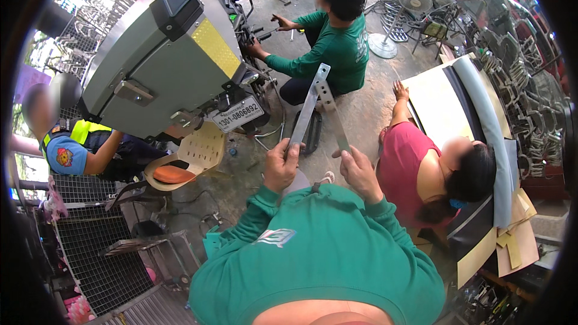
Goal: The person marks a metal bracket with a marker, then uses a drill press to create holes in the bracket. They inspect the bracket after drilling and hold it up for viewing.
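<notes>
Two flat metal bars are held up in front of my chest, their far ends meeting in a narrow V. My left hand (282, 165) is closed round the near end of the left bar (306, 113), thumb along it. The near end of the right bar (335, 119) is pinched in my right hand (360, 171). Several drilled holes show near the far ends of both bars. Whether the bars are joined where they overlap, I cannot tell.
A large grey box (162, 66) sits on a motorcycle ahead on the left. A person in green (334, 48) crouches beside it. On the right, a person in red (409, 156) touches a sheet-covered table (430, 99). A tan plastic chair (201, 150) and a fan (414, 0) stand nearby.
</notes>
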Action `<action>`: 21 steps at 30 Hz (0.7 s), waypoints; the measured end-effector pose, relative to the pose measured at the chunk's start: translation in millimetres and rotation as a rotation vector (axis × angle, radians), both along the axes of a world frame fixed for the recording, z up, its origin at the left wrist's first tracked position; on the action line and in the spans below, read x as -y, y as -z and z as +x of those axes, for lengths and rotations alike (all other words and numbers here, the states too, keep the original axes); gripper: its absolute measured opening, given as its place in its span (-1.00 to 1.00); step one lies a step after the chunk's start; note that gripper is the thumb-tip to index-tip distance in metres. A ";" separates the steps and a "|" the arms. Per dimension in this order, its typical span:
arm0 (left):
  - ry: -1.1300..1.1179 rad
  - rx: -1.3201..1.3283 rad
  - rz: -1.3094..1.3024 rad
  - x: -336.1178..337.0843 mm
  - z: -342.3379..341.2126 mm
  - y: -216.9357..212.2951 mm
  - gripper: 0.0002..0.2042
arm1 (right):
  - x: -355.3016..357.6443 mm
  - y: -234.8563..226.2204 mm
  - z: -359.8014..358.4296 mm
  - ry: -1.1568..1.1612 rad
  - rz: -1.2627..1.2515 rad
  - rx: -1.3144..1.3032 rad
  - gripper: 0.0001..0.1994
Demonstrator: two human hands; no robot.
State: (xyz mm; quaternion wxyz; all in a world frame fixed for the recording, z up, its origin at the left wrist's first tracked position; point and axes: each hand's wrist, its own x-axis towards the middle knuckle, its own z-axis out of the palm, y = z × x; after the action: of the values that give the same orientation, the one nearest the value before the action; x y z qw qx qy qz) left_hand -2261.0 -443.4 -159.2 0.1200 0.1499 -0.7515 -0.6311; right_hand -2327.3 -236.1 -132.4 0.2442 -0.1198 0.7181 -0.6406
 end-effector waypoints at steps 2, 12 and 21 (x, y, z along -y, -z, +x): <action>0.011 -0.053 -0.111 1.9 -1.5 -4.0 -0.73 | -0.7 -1.9 -1.9 -0.006 0.054 -0.049 -0.69; -0.013 -0.087 -0.281 0.9 -2.5 -14.8 -0.73 | -9.0 10.8 -4.9 0.021 0.074 -0.021 -0.72; 0.038 -0.037 -0.214 -0.3 -5.4 -20.4 -0.72 | -12.3 43.2 -15.0 0.021 0.035 0.026 -0.73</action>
State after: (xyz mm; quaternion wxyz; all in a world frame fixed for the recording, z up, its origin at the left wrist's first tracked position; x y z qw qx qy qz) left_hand -2266.5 -443.1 -138.9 0.1373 0.1104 -0.8150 -0.5520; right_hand -2342.3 -223.7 -175.5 0.2490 -0.0997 0.7269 -0.6321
